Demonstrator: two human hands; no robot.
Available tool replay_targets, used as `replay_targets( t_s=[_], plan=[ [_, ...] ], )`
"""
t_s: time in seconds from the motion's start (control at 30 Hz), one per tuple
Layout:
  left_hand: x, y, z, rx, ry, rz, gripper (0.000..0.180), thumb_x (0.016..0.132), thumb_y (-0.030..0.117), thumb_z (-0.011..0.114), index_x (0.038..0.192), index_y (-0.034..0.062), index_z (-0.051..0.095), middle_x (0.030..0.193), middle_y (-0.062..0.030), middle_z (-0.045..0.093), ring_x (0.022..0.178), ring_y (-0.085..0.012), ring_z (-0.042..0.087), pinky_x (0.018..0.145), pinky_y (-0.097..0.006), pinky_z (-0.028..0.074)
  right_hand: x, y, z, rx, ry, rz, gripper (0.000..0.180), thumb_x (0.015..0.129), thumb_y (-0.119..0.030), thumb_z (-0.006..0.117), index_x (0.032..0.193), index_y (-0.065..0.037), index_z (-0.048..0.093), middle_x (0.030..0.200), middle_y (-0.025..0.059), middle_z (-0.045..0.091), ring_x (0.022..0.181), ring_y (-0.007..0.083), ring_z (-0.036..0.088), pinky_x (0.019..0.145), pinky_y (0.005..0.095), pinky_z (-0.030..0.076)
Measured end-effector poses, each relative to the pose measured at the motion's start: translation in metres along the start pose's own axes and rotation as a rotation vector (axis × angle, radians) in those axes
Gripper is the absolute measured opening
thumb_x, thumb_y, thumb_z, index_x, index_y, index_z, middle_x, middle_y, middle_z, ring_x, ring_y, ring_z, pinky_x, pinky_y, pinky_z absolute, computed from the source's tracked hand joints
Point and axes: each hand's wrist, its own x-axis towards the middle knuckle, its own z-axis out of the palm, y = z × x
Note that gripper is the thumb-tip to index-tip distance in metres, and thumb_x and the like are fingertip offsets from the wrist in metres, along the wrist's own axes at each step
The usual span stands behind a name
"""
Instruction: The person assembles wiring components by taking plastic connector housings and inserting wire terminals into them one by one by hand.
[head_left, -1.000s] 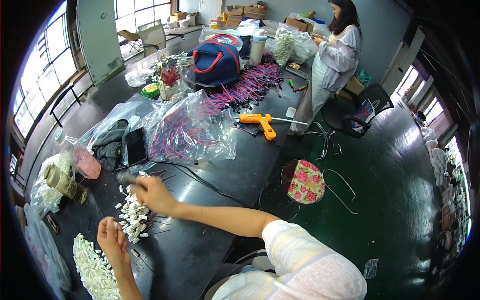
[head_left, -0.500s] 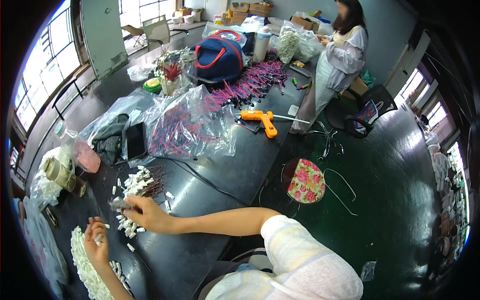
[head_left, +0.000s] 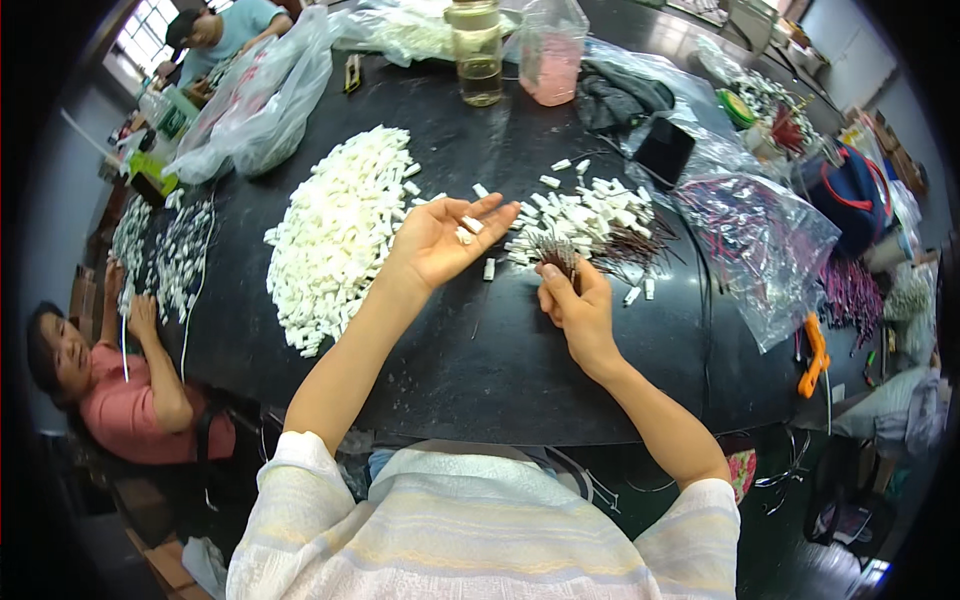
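My left hand (head_left: pixel 436 242) is turned palm up with its fingers stretched out, and a few small white plastic connector housings (head_left: pixel 472 225) rest on it. My right hand (head_left: pixel 583 312) is closed round a bunch of thin brown wires (head_left: pixel 556 257) whose ends fan out above the fingers. Left of my left hand spreads a large heap of loose white housings (head_left: pixel 335 235). Beyond my right hand lies a smaller pile of white housings (head_left: pixel 600 207), with more dark brown wires (head_left: pixel 640 246) at its right side.
A lidded jar of liquid (head_left: pixel 480 60) and a clear container with pink contents (head_left: pixel 552 65) stand at the back. A black phone (head_left: pixel 663 152) and a plastic bag of wires (head_left: pixel 755 235) lie right. An orange glue gun (head_left: pixel 815 355) is farther right. Co-workers sit at left.
The head view has swung left, bringing the large heap and the co-workers into sight. My left hand's fingers have opened out, palm up. My right hand still holds the wires.
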Motion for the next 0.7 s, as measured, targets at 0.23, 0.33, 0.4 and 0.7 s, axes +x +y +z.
replay_targets(
  t_s=[0.23,0.33,0.4,0.7],
  plan=[
    [-0.031,-0.006,-0.024,0.459,-0.138,-0.037,0.041,0.082,-0.003,0.043,0.120,-0.0133,0.030,0.115,-0.0307,0.043,0.108,-0.0329,0.046,0.090,-0.031,0.044,0.001,-0.001,0.002,0.053,-0.011,0.009,0.007,0.083,-0.008,0.055,0.079,-0.002,0.054,0.060,-0.0035,0.046,0.050,0.0030,0.036,0.045,0.0192,0.028],
    [-0.032,0.000,-0.037,0.692,-0.124,-0.002,0.030,0.086,0.009,0.049,0.110,-0.0078,0.042,0.101,-0.0245,0.055,0.075,-0.0197,0.056,0.063,-0.020,0.046,0.002,0.001,0.000,0.039,0.001,0.030,0.007,0.081,-0.008,0.058,0.080,-0.001,0.055,0.066,-0.0041,0.049,0.056,0.0025,0.039,0.050,0.0189,0.031],
    [-0.032,0.000,-0.047,0.876,-0.088,0.056,0.019,0.088,0.020,0.052,0.089,0.0010,0.052,0.080,-0.0148,0.062,0.036,-0.0037,0.035,0.033,-0.015,0.023,0.003,0.005,-0.001,-0.015,0.014,0.055,0.009,0.079,-0.009,0.060,0.081,0.000,0.057,0.069,-0.0043,0.051,0.062,0.0023,0.043,0.056,0.0184,0.034],
    [-0.042,-0.009,-0.043,0.813,-0.091,0.071,0.033,0.092,0.031,0.043,0.082,0.0010,0.051,0.048,0.0000,0.040,0.036,-0.0043,0.028,0.034,-0.017,0.020,0.000,0.004,0.012,-0.014,-0.073,0.124,0.009,0.077,-0.008,0.062,0.078,-0.001,0.055,0.064,-0.0033,0.050,0.056,0.0027,0.043,0.050,0.0185,0.034]
  ],
)
